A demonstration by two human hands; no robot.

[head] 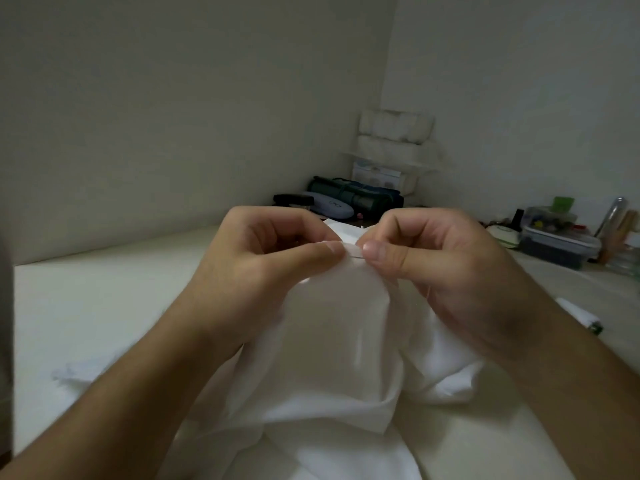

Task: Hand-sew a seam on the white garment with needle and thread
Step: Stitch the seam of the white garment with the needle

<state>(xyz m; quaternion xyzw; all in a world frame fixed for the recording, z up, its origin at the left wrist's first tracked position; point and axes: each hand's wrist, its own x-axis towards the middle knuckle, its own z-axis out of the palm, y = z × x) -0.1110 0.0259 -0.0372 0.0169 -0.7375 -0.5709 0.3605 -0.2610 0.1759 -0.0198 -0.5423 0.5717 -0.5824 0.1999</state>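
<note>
The white garment (pixel 332 341) is bunched in front of me and lifted at its top edge by both hands. My left hand (pixel 263 258) pinches the folded edge between thumb and curled fingers. My right hand (pixel 436 268) pinches the needle (pixel 356 258), a thin dark sliver lying along the fold between the two thumbs. A fine thread (pixel 428 296) hangs down below my right hand. Most of the needle is hidden by my fingers.
A pale table (pixel 86 306) runs to the wall corner. At the back lie a dark green roll (pixel 356 195) and a glasses case (pixel 329 206). Clear storage boxes (pixel 557 240) stand at the right. A white spool-like object (pixel 581 317) lies near my right forearm.
</note>
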